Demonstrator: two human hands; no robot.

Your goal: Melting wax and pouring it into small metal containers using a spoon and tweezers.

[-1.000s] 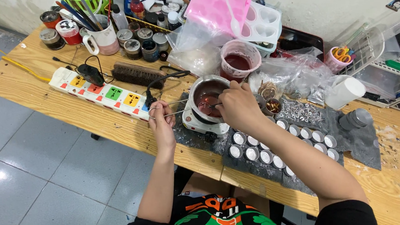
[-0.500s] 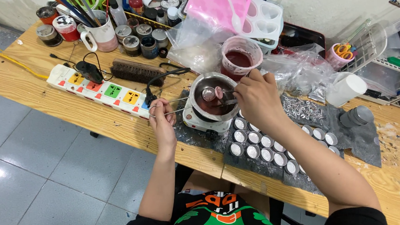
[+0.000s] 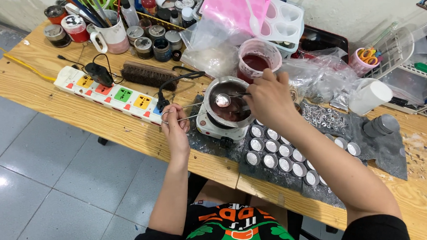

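Observation:
My left hand (image 3: 175,125) grips the wire handle (image 3: 190,115) of a small metal pot (image 3: 228,102) of dark red liquid. The pot sits on a little white hot plate (image 3: 212,129). My right hand (image 3: 269,99) holds a metal spoon (image 3: 225,100) above the pot, its bowl level over the liquid. Rows of small round metal cups (image 3: 279,156) with white filling stand on a dark mat (image 3: 271,175) just right of the hot plate.
A white power strip (image 3: 111,95) with coloured sockets lies to the left, a brush (image 3: 148,75) behind it. A plastic beaker (image 3: 258,59) of red liquid, pink moulds (image 3: 239,8), jars, a mug (image 3: 112,38), plastic bags and a white cup (image 3: 368,97) crowd the back.
My right hand lifted the spoon out of the pot's liquid and now holds it above the pot. My left hand stayed on the handle.

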